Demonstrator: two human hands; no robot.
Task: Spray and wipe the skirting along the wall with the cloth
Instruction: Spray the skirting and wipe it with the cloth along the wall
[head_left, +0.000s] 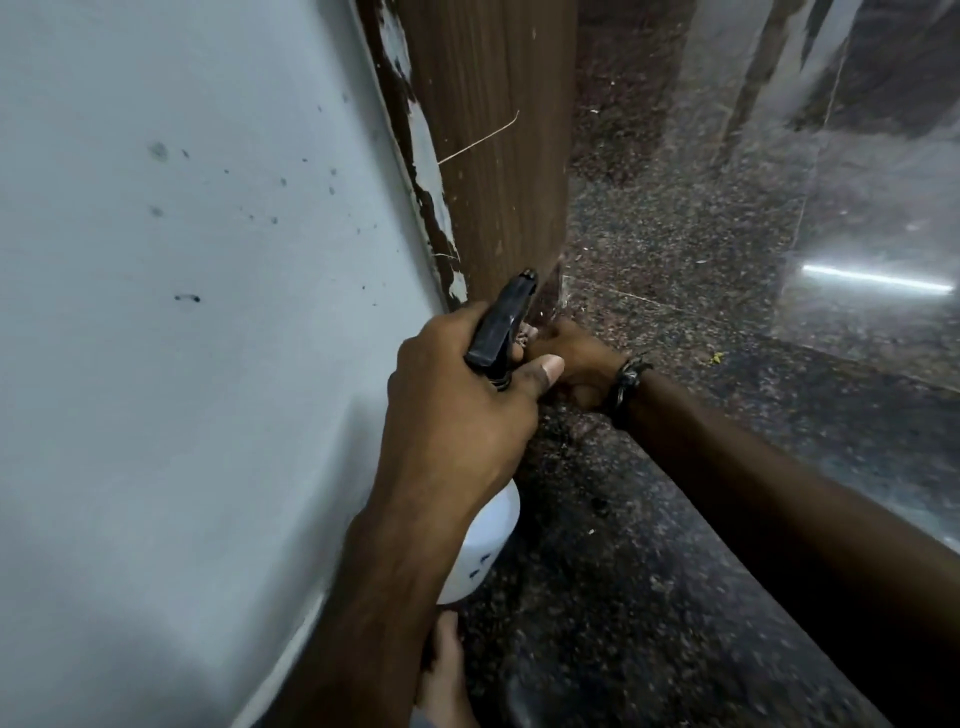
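**Down at the door frame, bottle aimed, cloth out of sight**

The person is crouched close to the white wall (182, 312), which fills the left half of the frame. Their left hand (457, 400), at centre, is wrapped around the neck of a white spray bottle (483, 545), fingers curled at the black trigger head (501, 322), whose nozzle points up-frame at the foot of a brown wooden door frame (493, 156). The bottle's body hangs below the wrist, toward the lower middle.

The right hand (571, 358), with a dark band at its wrist, reaches in from the lower right and sits just beyond the left thumb, low against the corner where frame meets speckled granite floor (675, 519). It looks closed, but the left hand covers its fingers, so I cannot tell what it holds; no cloth is visible anywhere. The skirting itself is hard to make out, seemingly the dark strip at the wall's base.

My guess is spraying or wiping is underway at this corner. Nothing shows which stretch is finished.
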